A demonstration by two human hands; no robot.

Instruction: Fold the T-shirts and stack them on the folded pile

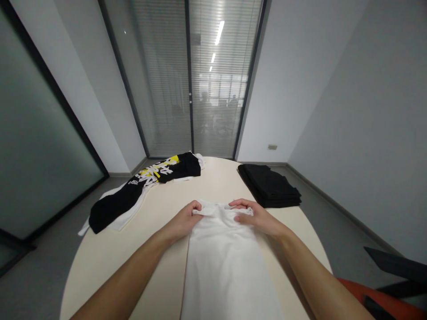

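A white garment (pixel 227 262) lies lengthwise on the pale table (pixel 160 266), running from the near edge of the view toward the middle. My left hand (pixel 188 218) grips the left corner of its far end, thumb and fingers closed on the cloth. At the right corner of the same end, my right hand (pixel 255 215) pinches the cloth between thumb and fingers. The far edge looks slightly raised and bunched between the two hands.
A pile of folded black clothes (pixel 270 186) sits at the table's right rear. Black and white garments with yellow print (pixel 143 189) are spread along the left rear edge. A red and black chair (pixel 376 298) stands at the lower right, beside the table.
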